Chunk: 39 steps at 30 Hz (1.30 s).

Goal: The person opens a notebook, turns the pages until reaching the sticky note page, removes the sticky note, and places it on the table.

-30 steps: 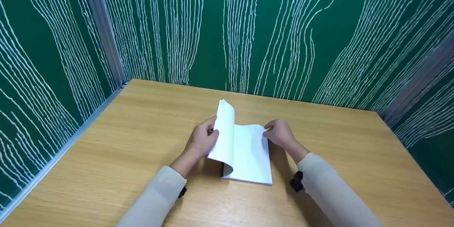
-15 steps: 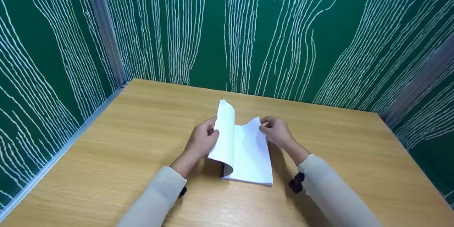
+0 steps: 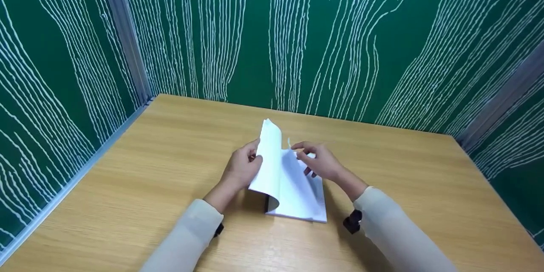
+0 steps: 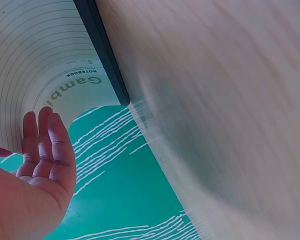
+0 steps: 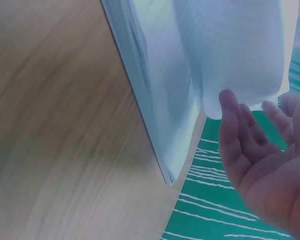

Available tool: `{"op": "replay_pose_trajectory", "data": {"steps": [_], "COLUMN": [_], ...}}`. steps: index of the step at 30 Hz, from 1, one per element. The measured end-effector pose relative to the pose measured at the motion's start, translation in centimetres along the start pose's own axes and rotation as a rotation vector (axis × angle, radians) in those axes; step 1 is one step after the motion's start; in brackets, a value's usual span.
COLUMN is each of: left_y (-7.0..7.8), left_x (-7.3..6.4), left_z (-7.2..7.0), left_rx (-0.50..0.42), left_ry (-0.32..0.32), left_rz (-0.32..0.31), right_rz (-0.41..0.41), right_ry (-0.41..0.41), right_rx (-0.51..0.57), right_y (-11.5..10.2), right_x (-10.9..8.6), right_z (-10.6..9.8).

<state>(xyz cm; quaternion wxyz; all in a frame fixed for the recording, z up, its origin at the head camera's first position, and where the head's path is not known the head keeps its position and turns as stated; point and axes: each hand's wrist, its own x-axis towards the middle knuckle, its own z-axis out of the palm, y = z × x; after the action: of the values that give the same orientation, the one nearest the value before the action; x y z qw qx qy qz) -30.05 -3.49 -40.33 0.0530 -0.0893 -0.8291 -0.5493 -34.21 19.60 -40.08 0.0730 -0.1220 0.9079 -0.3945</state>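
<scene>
A ruled notebook (image 3: pixel 293 197) lies spread on the table, with a stack of its pages (image 3: pixel 270 157) standing curled up on the left. My left hand (image 3: pixel 244 166) grips that stack by its outer edge, thumb on the near face. In the left wrist view, the fingers of my left hand (image 4: pixel 47 160) lie behind a lined sheet (image 4: pixel 40 45) printed "NOTEBOOK". My right hand (image 3: pixel 321 163) pinches the upper corner of a single page, lifted and bent leftward over the block. The right wrist view has this page (image 5: pixel 240 55) beside my right hand (image 5: pixel 270 165).
The wooden table (image 3: pixel 170 136) reaches around the notebook on every side. Green panels with white wavy lines (image 3: pixel 246 42) stand at the back, left and right. A dark band (image 3: pixel 352 221) sits at the right sleeve.
My right hand has moved left from the notebook's upper right corner, carrying the page's corner, so the sheet now lifts and folds over. My left hand and its stack stay put.
</scene>
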Motion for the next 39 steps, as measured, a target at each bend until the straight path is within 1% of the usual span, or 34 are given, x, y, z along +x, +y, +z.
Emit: {"op": "replay_pose_trajectory", "data": {"steps": [3, 5, 9, 11, 13, 22, 30, 39], "left_y": [0.0, 0.0, 0.0, 0.0, 0.0, -0.1, 0.0, 0.0], "left_x": [0.0, 0.0, -0.1, -0.1, -0.1, -0.2, -0.2, -0.2], "left_z": [0.0, 0.0, 0.0, 0.1, 0.1, 0.2, -0.1, -0.1], "left_rx": [-0.004, -0.006, -0.020, -0.030, -0.038, -0.029, -0.009, -0.009], "left_ry": [-0.003, -0.005, -0.007, -0.006, -0.006, -0.023, -0.022, -0.023], "left_rz": [0.002, -0.001, -0.009, -0.017, -0.022, -0.044, -0.065, -0.013], "right_rz": [-0.036, -0.078, -0.184, -0.216, -0.236, -0.241, -0.252, -0.337], "right_ry": [-0.047, -0.072, -0.099, -0.100, -0.095, -0.089, -0.052, 0.005], "right_rx": [0.008, -0.001, -0.080, -0.127, -0.152, -0.163, -0.190, -0.185], "right_y": [-0.4, -0.7, -1.3, -1.5, -1.7, -2.1, -2.9, -3.3], "right_x": [-0.3, -0.5, -0.9, -1.0, -1.1, -1.3, -1.4, -1.5], "right_z": [0.3, 0.6, 1.1, 1.3, 1.5, 2.2, 2.6, 2.8]}}
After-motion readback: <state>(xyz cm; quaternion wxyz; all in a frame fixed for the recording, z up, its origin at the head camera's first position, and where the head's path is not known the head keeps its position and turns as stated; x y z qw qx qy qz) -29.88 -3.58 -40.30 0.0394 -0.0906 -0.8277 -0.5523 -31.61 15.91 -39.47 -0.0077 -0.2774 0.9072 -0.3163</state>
